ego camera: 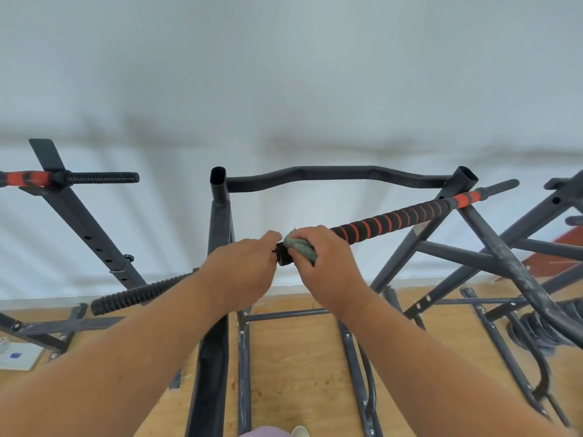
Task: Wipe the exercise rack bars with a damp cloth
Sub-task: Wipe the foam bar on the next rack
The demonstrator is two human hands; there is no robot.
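A long bar with black foam and orange spiral stripes runs from the centre up to the right, resting on the dark metal rack. My right hand grips a green cloth wrapped around the bar. My left hand holds the bar just left of the cloth, fingers curled round it. The bar's threaded left end sticks out below my left forearm.
A curved crossbar joins the rack's two open-topped posts. Another orange-and-black bar lies on a stand at the left. More rack frames and coiled springs crowd the right. Wooden floor lies below, a white wall behind.
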